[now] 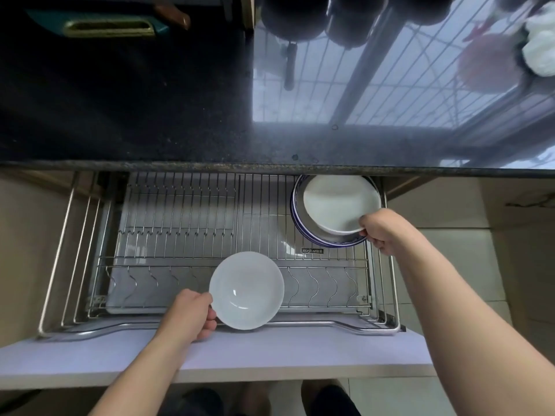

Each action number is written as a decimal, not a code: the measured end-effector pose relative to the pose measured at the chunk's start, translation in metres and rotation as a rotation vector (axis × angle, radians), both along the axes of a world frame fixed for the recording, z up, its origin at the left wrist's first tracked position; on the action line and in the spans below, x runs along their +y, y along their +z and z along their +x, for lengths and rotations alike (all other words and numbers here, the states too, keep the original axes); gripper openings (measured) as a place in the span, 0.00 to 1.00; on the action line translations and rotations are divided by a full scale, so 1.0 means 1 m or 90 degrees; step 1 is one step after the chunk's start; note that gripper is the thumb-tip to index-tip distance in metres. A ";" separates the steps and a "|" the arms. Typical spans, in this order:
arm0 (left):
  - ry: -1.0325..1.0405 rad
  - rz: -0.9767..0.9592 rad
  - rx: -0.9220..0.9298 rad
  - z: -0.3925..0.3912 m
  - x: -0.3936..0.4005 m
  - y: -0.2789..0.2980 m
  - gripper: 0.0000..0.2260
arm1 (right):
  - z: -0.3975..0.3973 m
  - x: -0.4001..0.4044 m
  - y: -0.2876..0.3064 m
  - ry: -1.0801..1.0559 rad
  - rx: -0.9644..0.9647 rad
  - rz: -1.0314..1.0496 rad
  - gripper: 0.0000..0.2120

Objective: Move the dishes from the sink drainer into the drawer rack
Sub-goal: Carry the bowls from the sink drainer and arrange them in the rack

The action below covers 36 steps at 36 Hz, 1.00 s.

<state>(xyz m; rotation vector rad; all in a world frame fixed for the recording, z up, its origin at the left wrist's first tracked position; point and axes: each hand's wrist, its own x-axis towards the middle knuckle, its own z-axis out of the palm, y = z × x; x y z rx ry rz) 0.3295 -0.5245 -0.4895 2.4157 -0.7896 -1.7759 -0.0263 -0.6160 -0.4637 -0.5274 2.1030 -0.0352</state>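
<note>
— 2 dishes in hand at once? Where are they?

— Yes. The left hand [192, 313] pinches the rim of a white bowl [247, 290] over the front edge of the drawer rack [180, 223]. The right hand [381, 231] has its fingers curled on the rim of a white plate [341, 202], lowering it onto the blue-rimmed plates [300, 232] stacked in the rack's back right corner.

— How will they handle?

— I judge both stiff, glazed, probably slick and breakable; a rim pinch with the thumb inside suits them.

— Room to move?

— The rack's left and middle wires are open, so the bowl has space. The dark surface [126, 109] overhangs the rack's back edge just above the stack, so the plate should go in low.
</note>
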 end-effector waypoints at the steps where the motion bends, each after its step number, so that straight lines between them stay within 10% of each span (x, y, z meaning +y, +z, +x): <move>1: 0.006 0.002 0.000 0.001 -0.001 0.000 0.09 | 0.001 0.000 -0.002 -0.002 0.000 0.006 0.12; 8: -0.020 0.013 -0.022 0.002 -0.009 -0.008 0.08 | 0.001 -0.003 -0.008 0.029 -0.011 0.041 0.16; 17: -0.487 0.009 -0.218 0.009 -0.019 -0.042 0.12 | -0.005 -0.011 -0.022 0.203 0.081 0.026 0.19; 27: -0.514 0.039 -0.262 0.006 -0.021 -0.048 0.17 | 0.004 0.011 -0.025 0.140 0.310 -0.080 0.24; 36: -0.457 0.074 -0.182 0.005 -0.020 -0.062 0.17 | 0.036 0.064 0.000 0.058 0.231 -0.177 0.20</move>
